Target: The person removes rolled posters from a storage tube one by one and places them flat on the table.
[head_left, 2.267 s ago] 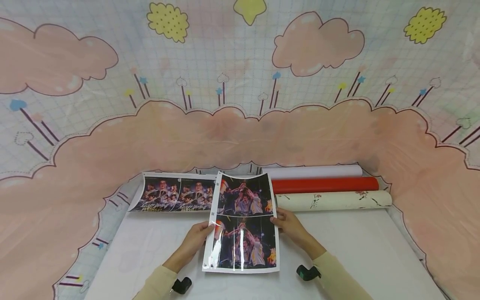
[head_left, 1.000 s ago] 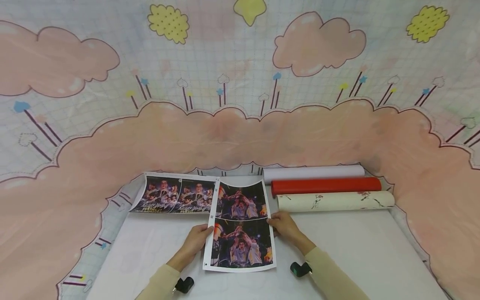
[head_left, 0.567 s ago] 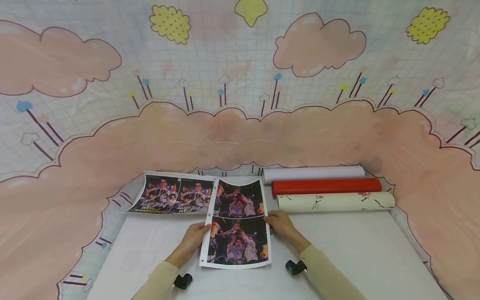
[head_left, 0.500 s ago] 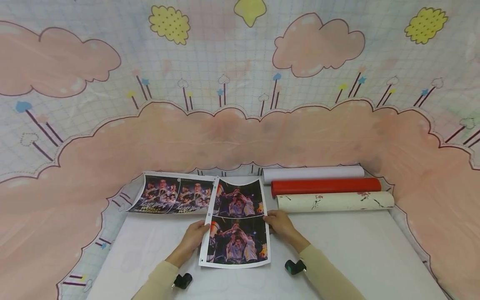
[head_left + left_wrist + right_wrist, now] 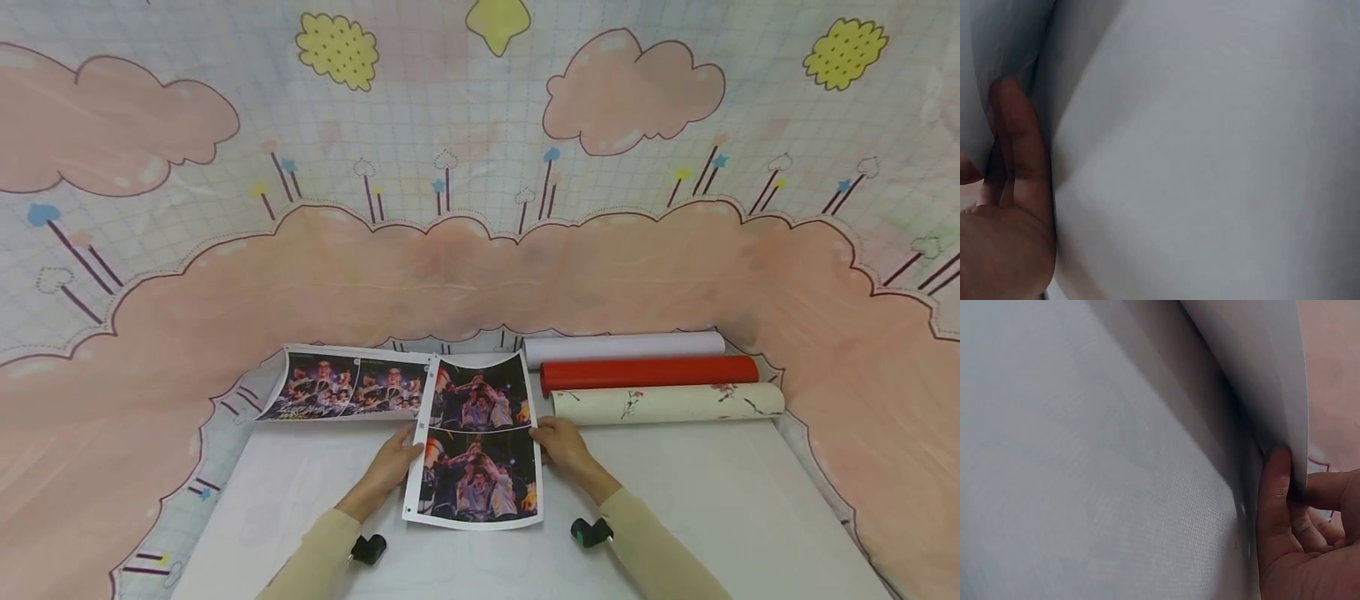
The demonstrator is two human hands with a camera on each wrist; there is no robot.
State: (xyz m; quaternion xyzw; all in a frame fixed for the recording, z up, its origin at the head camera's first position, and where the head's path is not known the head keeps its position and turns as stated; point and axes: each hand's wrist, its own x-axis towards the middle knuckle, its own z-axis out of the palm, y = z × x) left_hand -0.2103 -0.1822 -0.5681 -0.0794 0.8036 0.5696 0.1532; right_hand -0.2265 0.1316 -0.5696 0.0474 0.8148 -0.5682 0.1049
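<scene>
A glossy printed photo sheet [image 5: 480, 479] with two matching pictures, one above the other, is held in the middle of the head view. My left hand [image 5: 386, 471] pinches its left edge, thumb on the front. On the opposite edge, my right hand [image 5: 570, 454] pinches it with the thumb in front. The sheet bows slightly. In the right wrist view, its pale back [image 5: 1266, 369] runs between the thumb and fingers of the right hand [image 5: 1310, 544]. The left wrist view has the fingers of the left hand [image 5: 1019, 156] behind the sheet's pale back [image 5: 997, 37].
Behind on the left lies another printed sheet [image 5: 322, 387], its left end curling; the held one overlaps its right end in view. Three rolls lie at the back right: white [image 5: 622, 346], red [image 5: 648, 373] and cream floral [image 5: 667, 403]. All are on a white table [image 5: 712, 500].
Both hands keep hold of the photo sheet. It has moved slightly left since the oldest frame, and the bright glare on it has gone. Lately its lower edge has risen a little.
</scene>
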